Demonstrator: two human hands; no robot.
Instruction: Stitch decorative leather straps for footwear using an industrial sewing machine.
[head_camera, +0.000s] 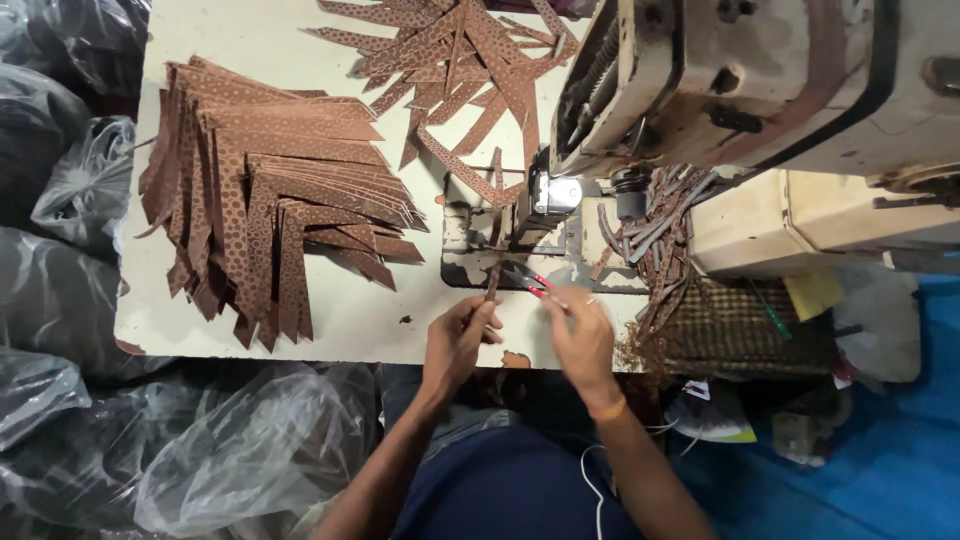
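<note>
My left hand (458, 338) pinches the near end of a thin brown patterned strip (494, 275) that runs up to the needle area of an old cream sewing machine (740, 80). My right hand (580, 335) holds small red-handled snips (530, 278), their blades touching the strip just in front of the metal needle plate (470, 255). Both hands are at the front edge of the white worktable (340, 320).
A fanned stack of brown L-shaped leather pieces (270, 200) lies at the left of the table. Loose sewn strips (450, 50) are scattered at the back. A heap of dark scraps (655, 240) sits beside the machine. Clear plastic bags (230, 450) crowd the left and bottom.
</note>
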